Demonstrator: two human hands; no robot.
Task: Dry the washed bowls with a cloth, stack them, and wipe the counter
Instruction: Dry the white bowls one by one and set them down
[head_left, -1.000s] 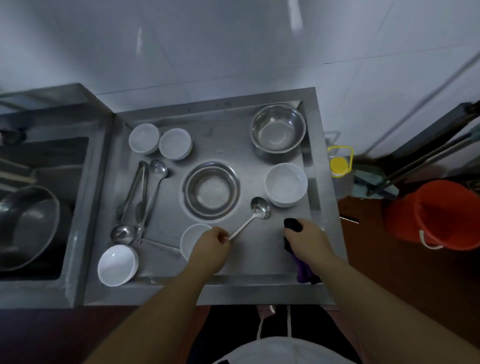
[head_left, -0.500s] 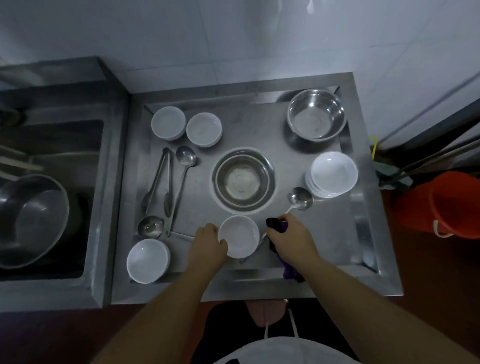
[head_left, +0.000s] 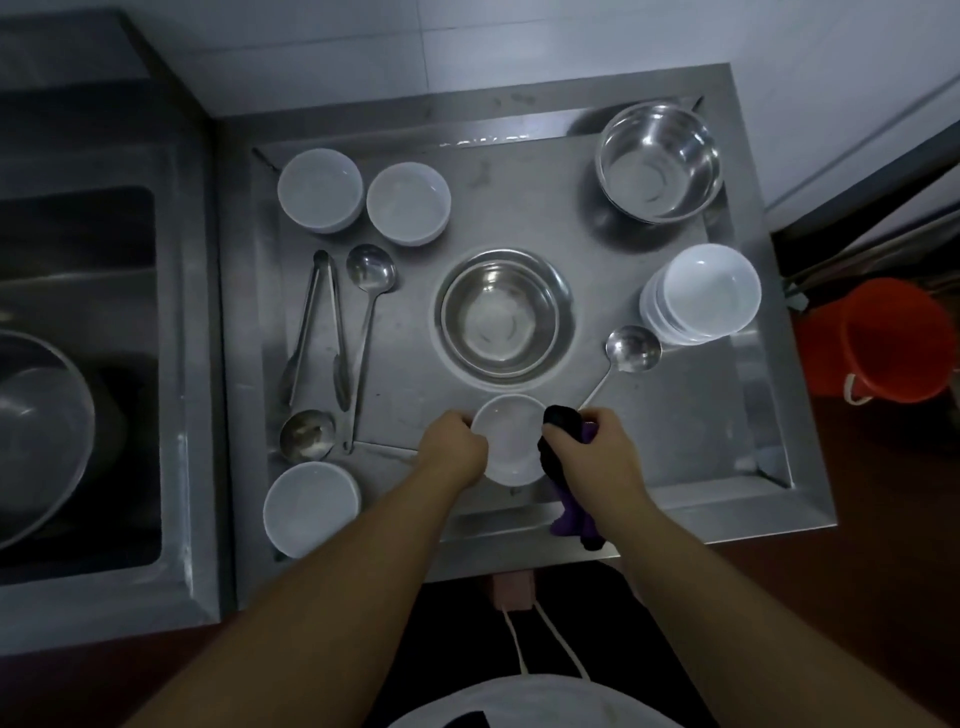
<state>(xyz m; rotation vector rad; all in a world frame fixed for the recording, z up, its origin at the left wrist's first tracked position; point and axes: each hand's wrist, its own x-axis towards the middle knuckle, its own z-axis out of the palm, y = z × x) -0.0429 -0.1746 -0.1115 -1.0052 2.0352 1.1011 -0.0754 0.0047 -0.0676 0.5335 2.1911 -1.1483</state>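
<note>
The left hand (head_left: 453, 442) curls its fingers round the left rim of a small white round bowl (head_left: 509, 441) at the near edge of the steel counter (head_left: 691, 431); the bowl looks empty. The right hand (head_left: 597, 447) clenches a dark purple cloth (head_left: 563, 488) against the bowl's right rim. A stack of white bowls (head_left: 698, 296) stands at the right, a shiny steel mixing bowl (head_left: 660, 161) at the far right, another steel bowl (head_left: 501, 317) in the middle, each holding nothing

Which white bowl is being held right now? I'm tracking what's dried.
The white bowl nearest the counter's front edge: left hand grips its rim, cloth touching it.
</note>
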